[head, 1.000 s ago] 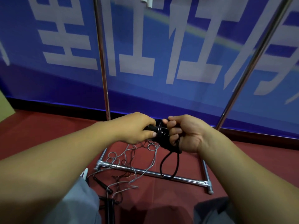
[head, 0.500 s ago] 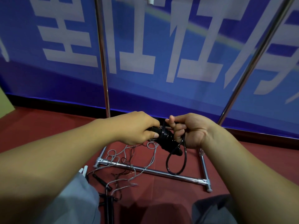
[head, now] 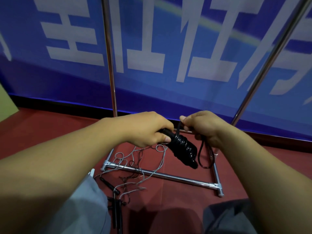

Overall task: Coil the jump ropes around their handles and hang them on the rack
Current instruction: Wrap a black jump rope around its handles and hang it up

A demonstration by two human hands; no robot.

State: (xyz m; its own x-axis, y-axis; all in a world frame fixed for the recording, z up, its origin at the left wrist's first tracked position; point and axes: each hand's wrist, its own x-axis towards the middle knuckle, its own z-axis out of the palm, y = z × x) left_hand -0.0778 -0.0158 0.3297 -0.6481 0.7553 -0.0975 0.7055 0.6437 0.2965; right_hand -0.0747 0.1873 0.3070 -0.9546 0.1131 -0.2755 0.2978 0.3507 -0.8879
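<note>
Up close, the left hand (head: 148,130) grips one end of the black handles (head: 184,149), which are glossy and wound tight with black rope, while the right hand (head: 204,127) pinches the rope's free strand (head: 178,130), a slack loop (head: 203,154) hanging below it. Beneath, thin grey ropes (head: 135,159) lie tangled over the chrome rack (head: 168,176) base on the red floor (head: 50,125), more black handles (head: 116,205) beside them. Behind stands a blue banner (head: 152,92) with large white characters, too cropped to read.

Black rope coil (head: 183,148): glossy, plastic-looking, w/ highlights. Rack base bars (head: 170,176) + uprights (head: 109,54): shiny chromed metal, smooth. Grey cords (head: 135,166) on floor: thin, dull sheen. Floor (head: 50,130): matt red. Far banner (head: 185,39): smooth blue sheet, slight gloss. Trousers (head: 87,208): grey matt cloth.
</note>
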